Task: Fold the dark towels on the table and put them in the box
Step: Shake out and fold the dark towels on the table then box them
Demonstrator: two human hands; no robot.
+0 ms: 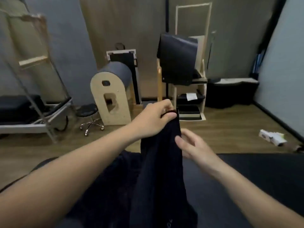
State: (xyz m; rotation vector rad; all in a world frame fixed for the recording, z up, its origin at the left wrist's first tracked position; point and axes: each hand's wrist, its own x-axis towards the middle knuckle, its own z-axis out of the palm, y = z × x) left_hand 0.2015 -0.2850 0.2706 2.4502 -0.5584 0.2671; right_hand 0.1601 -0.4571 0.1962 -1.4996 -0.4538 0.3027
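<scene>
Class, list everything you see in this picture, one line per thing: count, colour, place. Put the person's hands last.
towel: one, dark navy, held up at centre
cloth heap: one, dark, on the table at lower left
table: one, dark, foreground
arched barrel: one, pale wood with grey top, rear centre-left
stool: one, black seat, chrome wheels, left of barrel
wooden stand: one, pale wood with dark pad, rear centre
carton: one, white, floor at right
left hand: pinches towel's top
right hand: at towel's right edge, grip unclear
</scene>
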